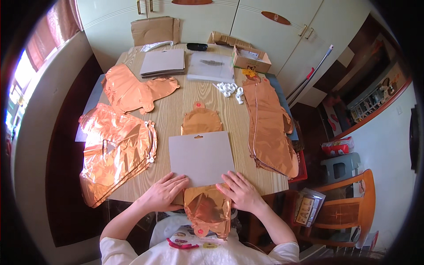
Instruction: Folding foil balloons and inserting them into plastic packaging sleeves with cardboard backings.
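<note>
A grey card (201,154) with a hang hole lies flat across a copper foil balloon (202,121), which is deflated. The balloon's rounded top shows beyond the card, and its lower part hangs over the table edge toward me. My left hand (164,194) rests with flat fingers at the card's near left corner, its thumb beside the foil. At the near right corner lies my right hand (242,191), fingers spread over the card's edge and the foil. The middle of the balloon is hidden under the card.
Copper foil balloons lie left (117,145), far left (132,90) and right (269,123) on the wooden table (168,106). Behind are stacked grey cards (163,62), clear plastic bags (210,66), white ribbon coils (226,89) and a cardboard box (251,59). A wooden chair (349,203) stands right.
</note>
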The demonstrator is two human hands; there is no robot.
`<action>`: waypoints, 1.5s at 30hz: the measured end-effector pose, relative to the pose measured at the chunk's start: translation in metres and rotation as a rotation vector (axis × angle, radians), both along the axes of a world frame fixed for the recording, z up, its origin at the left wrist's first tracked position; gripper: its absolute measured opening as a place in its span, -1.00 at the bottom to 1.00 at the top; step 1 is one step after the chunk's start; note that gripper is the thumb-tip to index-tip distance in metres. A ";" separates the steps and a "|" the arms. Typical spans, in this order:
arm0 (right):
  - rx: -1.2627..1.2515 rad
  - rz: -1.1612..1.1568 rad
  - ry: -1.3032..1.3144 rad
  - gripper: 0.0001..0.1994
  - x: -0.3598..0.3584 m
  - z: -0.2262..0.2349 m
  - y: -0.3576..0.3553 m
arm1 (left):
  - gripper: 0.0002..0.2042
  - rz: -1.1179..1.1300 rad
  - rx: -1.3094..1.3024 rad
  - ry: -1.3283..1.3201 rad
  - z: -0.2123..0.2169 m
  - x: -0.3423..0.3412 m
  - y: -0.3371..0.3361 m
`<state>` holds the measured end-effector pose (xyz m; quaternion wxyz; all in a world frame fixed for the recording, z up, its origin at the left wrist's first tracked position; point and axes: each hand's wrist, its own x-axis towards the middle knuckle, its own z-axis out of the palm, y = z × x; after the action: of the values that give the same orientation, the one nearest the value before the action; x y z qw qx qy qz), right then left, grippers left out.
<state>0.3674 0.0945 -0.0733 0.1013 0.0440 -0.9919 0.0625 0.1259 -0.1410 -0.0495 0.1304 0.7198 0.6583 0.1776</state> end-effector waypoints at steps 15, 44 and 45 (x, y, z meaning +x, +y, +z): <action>-0.068 -0.048 0.048 -0.30 -0.001 0.006 -0.001 | -0.24 -0.080 -0.027 0.090 0.007 -0.006 0.007; -0.396 -0.191 0.107 -0.53 -0.033 0.002 0.026 | -0.91 0.287 0.281 -0.215 -0.010 0.009 0.023; -0.399 -0.212 0.105 -0.51 -0.036 0.007 0.025 | -0.90 0.320 0.281 -0.223 -0.009 0.010 0.025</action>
<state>0.3312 0.1198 -0.0658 0.1657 -0.0783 -0.9523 0.2441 0.1356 -0.1158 -0.0581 0.0710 0.5935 0.7142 0.3642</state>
